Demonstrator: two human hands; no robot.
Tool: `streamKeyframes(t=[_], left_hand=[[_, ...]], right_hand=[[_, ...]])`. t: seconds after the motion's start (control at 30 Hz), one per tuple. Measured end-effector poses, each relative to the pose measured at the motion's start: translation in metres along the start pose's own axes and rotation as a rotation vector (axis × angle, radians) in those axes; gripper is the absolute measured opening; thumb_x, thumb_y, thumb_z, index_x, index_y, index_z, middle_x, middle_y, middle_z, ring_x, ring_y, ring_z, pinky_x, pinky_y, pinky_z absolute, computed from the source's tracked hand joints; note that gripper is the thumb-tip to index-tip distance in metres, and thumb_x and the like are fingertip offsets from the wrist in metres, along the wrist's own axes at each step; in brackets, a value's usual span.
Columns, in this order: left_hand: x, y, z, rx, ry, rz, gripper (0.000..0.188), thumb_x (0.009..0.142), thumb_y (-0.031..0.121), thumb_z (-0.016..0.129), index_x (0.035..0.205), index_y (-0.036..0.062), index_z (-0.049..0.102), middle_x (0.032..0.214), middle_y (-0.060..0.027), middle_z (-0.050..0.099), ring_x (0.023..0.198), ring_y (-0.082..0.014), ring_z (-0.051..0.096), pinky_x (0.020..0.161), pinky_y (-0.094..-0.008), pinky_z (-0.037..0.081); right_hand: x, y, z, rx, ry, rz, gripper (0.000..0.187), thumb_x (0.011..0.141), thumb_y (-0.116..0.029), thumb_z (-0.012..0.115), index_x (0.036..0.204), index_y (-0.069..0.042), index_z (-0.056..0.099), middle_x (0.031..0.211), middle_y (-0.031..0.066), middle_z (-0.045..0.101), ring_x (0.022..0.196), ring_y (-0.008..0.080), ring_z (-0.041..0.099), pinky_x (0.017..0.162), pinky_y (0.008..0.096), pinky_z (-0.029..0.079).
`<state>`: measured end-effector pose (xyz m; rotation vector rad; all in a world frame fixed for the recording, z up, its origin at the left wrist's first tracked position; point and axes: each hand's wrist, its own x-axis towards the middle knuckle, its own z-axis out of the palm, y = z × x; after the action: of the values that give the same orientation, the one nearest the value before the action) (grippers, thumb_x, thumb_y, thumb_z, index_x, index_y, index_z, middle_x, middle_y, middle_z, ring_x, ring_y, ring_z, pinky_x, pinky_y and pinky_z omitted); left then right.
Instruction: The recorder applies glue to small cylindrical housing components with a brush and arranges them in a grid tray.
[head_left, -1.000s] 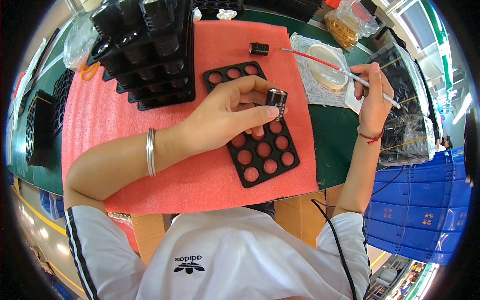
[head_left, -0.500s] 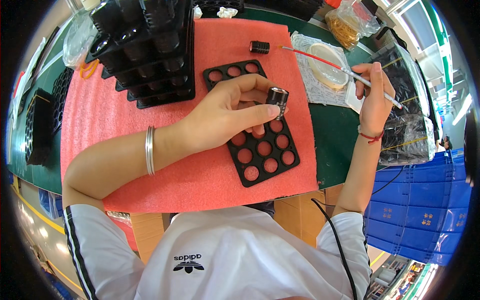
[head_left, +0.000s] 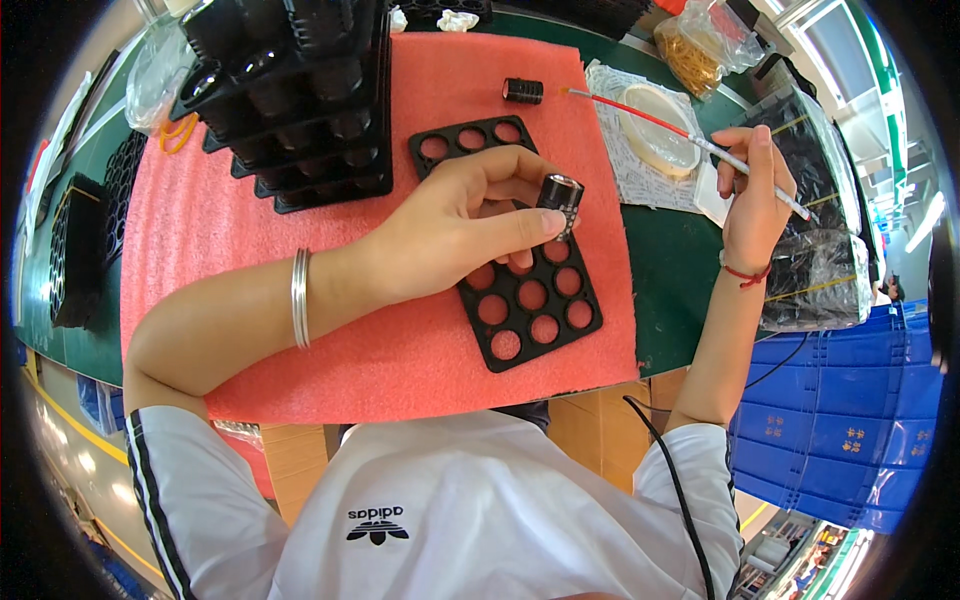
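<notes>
My left hand (head_left: 470,225) is closed round a short black cylinder (head_left: 560,195) with a shiny rim, held nearly upright with its top end showing. Beneath that hand lies a flat black tray with round holes (head_left: 512,312), partly hidden by my fingers and wrist. To the right, my right hand (head_left: 757,190) pinches a thin paintbrush (head_left: 690,137) with a red and white handle; its bristle tip points left, away from the held cylinder. Close to the brush tip, a second black cylinder (head_left: 522,91) lies on its side on the pink foam sheet (head_left: 330,370).
A tall stack of black moulded trays (head_left: 290,110) stands at the back left. Beyond the foam on the right are a round shallow dish (head_left: 655,135) on printed paper, a bag of yellow rubber bands (head_left: 695,60) and plastic-wrapped black goods (head_left: 820,280). Blue crates (head_left: 840,410) stand lower right.
Hardly anything differs. My right hand and the brush have shifted very slightly to the right; the left hand still holds the cylinder over the tray.
</notes>
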<state>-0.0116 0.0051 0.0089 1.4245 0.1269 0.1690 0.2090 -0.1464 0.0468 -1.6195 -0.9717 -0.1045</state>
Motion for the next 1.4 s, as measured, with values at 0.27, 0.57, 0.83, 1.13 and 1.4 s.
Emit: streamKeyframes(t=[0.27, 0.57, 0.83, 1.13, 1.4], left_hand=[[0.0, 0.001, 0.001, 0.016, 0.011, -0.007, 0.037, 0.084, 0.024, 0.056, 0.113, 0.0042, 0.046, 0.098, -0.0044, 0.06, 0.072, -0.0082, 0.056, 0.061, -0.0194, 0.043], [0.001, -0.005, 0.0, -0.002, 0.004, 0.002, 0.035, 0.084, 0.021, 0.057, 0.113, 0.0037, 0.046, 0.1, -0.0054, 0.059, 0.076, -0.0087, 0.056, 0.066, -0.0214, 0.045], [-0.001, 0.0, 0.001, -0.01, -0.032, -0.014, 0.035, 0.084, 0.018, 0.057, 0.113, 0.0032, 0.045, 0.101, -0.0069, 0.058, 0.085, -0.0098, 0.055, 0.068, -0.0236, 0.046], [0.0, -0.011, 0.005, 0.146, -0.09, 0.053, 0.03, 0.081, 0.012, 0.061, 0.107, 0.0054, 0.049, 0.095, -0.0017, 0.057, 0.076, -0.0071, 0.054, 0.066, -0.0207, 0.043], [-0.004, -0.011, 0.008, 0.367, -0.124, 0.118, 0.027, 0.077, 0.014, 0.064, 0.101, 0.0069, 0.053, 0.086, 0.0005, 0.06, 0.065, -0.0046, 0.052, 0.053, -0.0188, 0.039]], right_hand=[[0.0, 0.0, -0.001, -0.002, -0.005, -0.01, 0.044, 0.093, -0.032, 0.042, 0.077, 0.004, 0.062, 0.052, 0.0024, 0.045, 0.046, 0.0069, 0.037, 0.044, 0.0214, 0.026], [0.0, 0.0, -0.002, 0.004, -0.012, -0.01, 0.043, 0.093, -0.031, 0.042, 0.077, 0.003, 0.062, 0.051, 0.0021, 0.044, 0.045, 0.007, 0.036, 0.044, 0.0215, 0.026], [0.0, 0.001, -0.001, 0.01, -0.017, -0.006, 0.043, 0.092, -0.032, 0.043, 0.077, 0.003, 0.062, 0.051, 0.0018, 0.044, 0.046, 0.0068, 0.036, 0.044, 0.0215, 0.026], [-0.001, 0.002, -0.004, -0.068, -0.217, 0.006, 0.035, 0.091, -0.03, 0.047, 0.08, 0.0, 0.063, 0.052, 0.0, 0.045, 0.048, 0.005, 0.038, 0.046, 0.0204, 0.027], [-0.005, -0.002, -0.002, -0.087, -0.279, -0.006, 0.03, 0.089, -0.028, 0.05, 0.083, -0.003, 0.064, 0.053, -0.0023, 0.044, 0.049, 0.0034, 0.037, 0.046, 0.0195, 0.026]])
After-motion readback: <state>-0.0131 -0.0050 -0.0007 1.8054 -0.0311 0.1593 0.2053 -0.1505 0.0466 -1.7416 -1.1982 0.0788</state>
